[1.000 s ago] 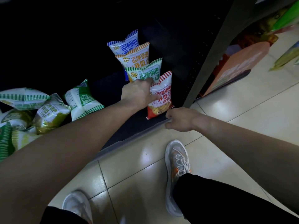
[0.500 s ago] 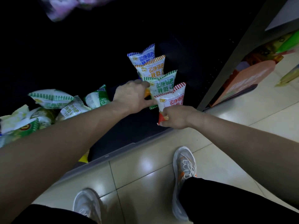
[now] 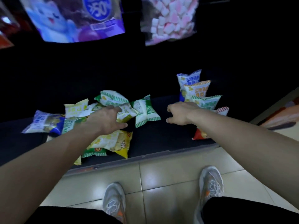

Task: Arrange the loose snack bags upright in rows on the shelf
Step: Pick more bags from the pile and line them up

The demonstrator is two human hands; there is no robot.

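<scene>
Head view: left hand (image 3: 105, 120) spread open over the loose snack bags (image 3: 113, 101) heaped left on the shelf (image 3: 161, 139), right hand (image 3: 181, 113) loosely curled, empty, beside the upright row (image 3: 198, 89) (bags likely light, puffy, slippery; pinch a top seam).

1. Shelf (image 3: 161, 139): black deck, and there's a grey strip along its front edge.
2. Right end of the shelf, four white bags in a line. The blue-striped bag (image 3: 188, 79) is at the shelf's back. Next come the orange-striped bag (image 3: 197, 88) and the green-striped bag (image 3: 207, 101). The red-striped bag (image 3: 223, 110) is at the shelf's front, solid red at its foot.
3. Middle of the shelf: green-and-white bags (image 3: 113, 98), stripes on their seams, and a yellow bag (image 3: 123, 143) by the shelf's front edge.
4. Left end of the shelf: a blue-and-white bag (image 3: 43, 122).
5. Above the shelf: a purple pouch (image 3: 72, 18) with a white cartoon cat and a blue roundel, and a clear bag (image 3: 168, 21) of pink and white cubes.
6. Below the shelf: glossy beige tiles (image 3: 161, 183) and grey shoes (image 3: 210, 183) flecked with orange.
</scene>
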